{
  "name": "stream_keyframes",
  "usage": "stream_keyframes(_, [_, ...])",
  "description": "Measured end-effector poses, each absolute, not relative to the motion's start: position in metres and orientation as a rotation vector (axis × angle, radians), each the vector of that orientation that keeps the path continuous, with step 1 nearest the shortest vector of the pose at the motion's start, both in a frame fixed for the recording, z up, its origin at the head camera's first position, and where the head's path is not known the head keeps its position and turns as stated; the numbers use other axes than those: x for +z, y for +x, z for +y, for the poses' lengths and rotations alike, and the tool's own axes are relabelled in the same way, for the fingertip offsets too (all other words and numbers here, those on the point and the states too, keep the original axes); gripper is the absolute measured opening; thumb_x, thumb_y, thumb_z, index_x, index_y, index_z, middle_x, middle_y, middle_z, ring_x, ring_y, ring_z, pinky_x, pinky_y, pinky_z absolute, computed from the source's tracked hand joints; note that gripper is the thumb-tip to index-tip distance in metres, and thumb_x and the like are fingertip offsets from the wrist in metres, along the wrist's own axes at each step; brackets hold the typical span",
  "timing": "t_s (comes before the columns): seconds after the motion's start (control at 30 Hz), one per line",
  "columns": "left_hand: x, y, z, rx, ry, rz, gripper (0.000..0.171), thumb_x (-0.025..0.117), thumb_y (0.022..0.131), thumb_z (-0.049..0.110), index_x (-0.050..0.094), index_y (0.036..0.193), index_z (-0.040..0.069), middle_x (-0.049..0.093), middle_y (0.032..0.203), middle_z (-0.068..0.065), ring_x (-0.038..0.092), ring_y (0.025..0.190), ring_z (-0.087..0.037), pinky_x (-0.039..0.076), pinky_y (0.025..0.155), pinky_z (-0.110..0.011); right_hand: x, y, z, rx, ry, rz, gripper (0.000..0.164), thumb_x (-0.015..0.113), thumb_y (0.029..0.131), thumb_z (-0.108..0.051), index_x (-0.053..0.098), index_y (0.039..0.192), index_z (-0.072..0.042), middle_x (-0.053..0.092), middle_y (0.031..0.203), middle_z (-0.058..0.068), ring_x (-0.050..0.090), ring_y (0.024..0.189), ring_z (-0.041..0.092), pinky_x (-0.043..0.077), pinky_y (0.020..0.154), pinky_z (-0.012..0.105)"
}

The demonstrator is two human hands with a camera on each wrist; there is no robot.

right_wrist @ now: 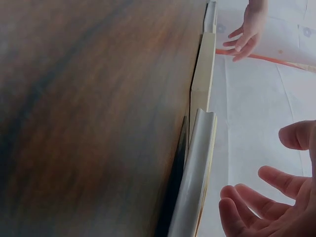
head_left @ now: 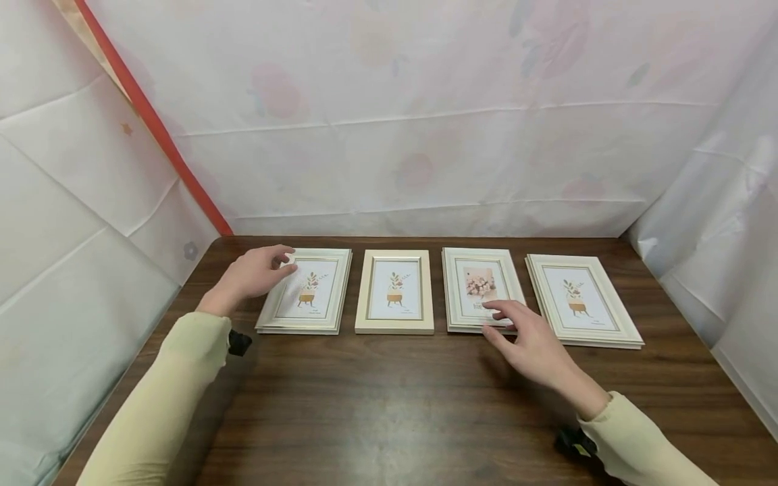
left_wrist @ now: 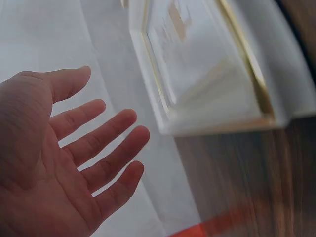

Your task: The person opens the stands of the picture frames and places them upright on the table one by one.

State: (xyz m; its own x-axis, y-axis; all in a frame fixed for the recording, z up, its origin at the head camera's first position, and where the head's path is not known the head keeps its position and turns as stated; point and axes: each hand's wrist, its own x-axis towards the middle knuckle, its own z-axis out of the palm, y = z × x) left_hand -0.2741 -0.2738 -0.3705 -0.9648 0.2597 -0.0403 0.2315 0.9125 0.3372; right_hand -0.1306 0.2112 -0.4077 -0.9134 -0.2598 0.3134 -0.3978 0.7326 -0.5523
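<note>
Four picture frames would be several; they lie flat in a row. My left hand hovers over the upper left corner of the leftmost white picture frame, which shows a plant in a pot. In the left wrist view its fingers are spread and loosely bent, holding nothing, apart from the frame. My right hand is above the lower right corner of a white picture frame with a pink flower print, partly hiding it. The right wrist view shows relaxed fingers with nothing between them.
Between those two lies a cream picture frame with a plant print. Another white picture frame lies at the far right, slightly turned. All rest on a dark wooden table, with pale printed cloth hanging behind and at the sides.
</note>
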Motion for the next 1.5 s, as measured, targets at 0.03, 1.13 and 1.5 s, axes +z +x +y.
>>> stream_keyframes(0.03, [-0.372, -0.278, -0.276, 0.522, 0.372, 2.985, 0.051, 0.056, 0.101, 0.038, 0.052, 0.141, 0.007, 0.062, 0.127, -0.02, 0.06, 0.112, -0.037, 0.048, 0.086, -0.057, -0.408, -0.13, 0.211, 0.934, 0.529, -2.721, 0.04, 0.07, 0.094, -0.024, 0.061, 0.13, -0.008, 0.064, 0.123, 0.009, 0.066, 0.101, 0.024, 0.055, 0.083, 0.047])
stream_keyframes(1.13, [-0.394, -0.337, -0.285, 0.593, -0.063, 2.911, 0.044, 0.061, 0.098, 0.029, 0.059, 0.128, -0.004, 0.057, 0.125, -0.028, 0.057, 0.106, -0.042, 0.047, 0.087, -0.056, -0.413, -0.118, 0.204, 0.921, 0.617, -2.802, 0.029, 0.07, 0.095, -0.021, 0.066, 0.123, -0.013, 0.066, 0.118, -0.001, 0.065, 0.098, 0.014, 0.053, 0.078, 0.039])
stream_keyframes(1.5, [-0.389, -0.333, -0.28, 0.605, -0.077, 2.955, 0.039, 0.061, 0.096, 0.02, 0.062, 0.125, -0.005, 0.059, 0.124, -0.028, 0.056, 0.108, -0.044, 0.048, 0.089, -0.055, -0.414, -0.119, 0.206, 0.911, 0.561, -2.819, 0.035, 0.069, 0.095, -0.024, 0.063, 0.127, -0.011, 0.068, 0.11, 0.002, 0.065, 0.096, 0.015, 0.051, 0.077, 0.039])
